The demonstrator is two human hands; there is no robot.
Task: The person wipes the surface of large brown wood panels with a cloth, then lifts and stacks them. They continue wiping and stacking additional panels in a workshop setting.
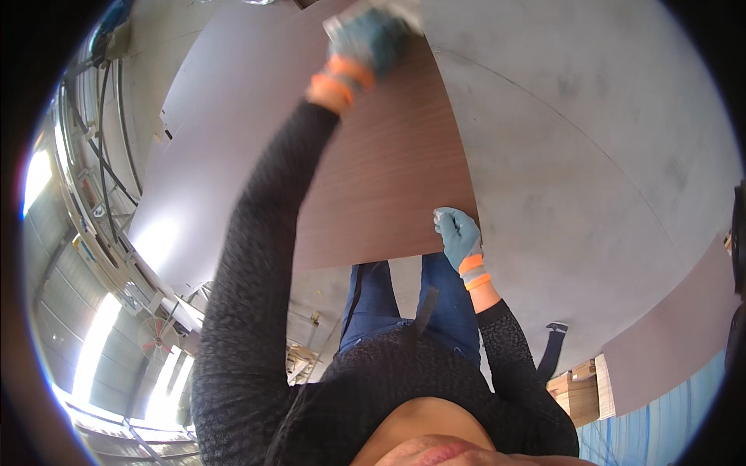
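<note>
A large brown wood-grain panel [388,171] lies in front of me, its near edge by my thighs. My left hand [369,39], in a blue-grey glove with an orange cuff, reaches far out over the panel and is smeared by motion. Beneath its closed fingers a pale cloth [406,11] shows on both sides, against the panel's far part. My right hand [460,234], gloved alike, is at the panel's near right corner. Its fingers are closed round a small white crumpled piece [439,217], whose kind I cannot make out.
A grey, scuffed surface [559,155] spreads along the panel's right side. Metal framing [101,147] and a fan [158,336] stand at the left, near bright windows. Wooden boxes [581,392] and another brown panel [668,326] are at the lower right.
</note>
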